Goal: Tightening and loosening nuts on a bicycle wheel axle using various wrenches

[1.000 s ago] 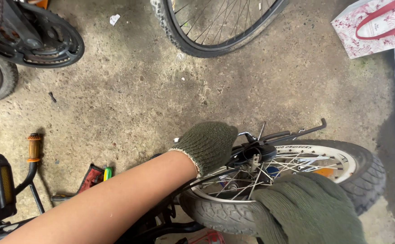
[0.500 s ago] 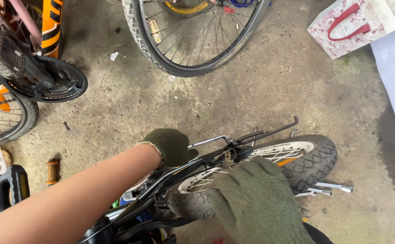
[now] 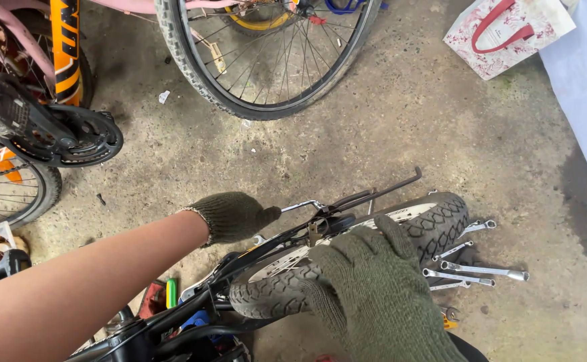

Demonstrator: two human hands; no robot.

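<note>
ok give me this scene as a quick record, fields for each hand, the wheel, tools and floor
left hand: gloved, at the frame by the axle
right hand: gloved, resting on the small wheel's tyre
small wheel: knobbly black tyre, white rim
spanners: several, on the floor beside the wheel
floor: stained concrete
large bicycle wheel: upright, beyond the hands
bag: red-handled, top right

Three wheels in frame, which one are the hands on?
The small knobby-tyred wheel at bottom centre. The right hand rests on its tyre and the left hand is at its frame; the large spoked wheel and left-edge wheel are untouched.
</note>
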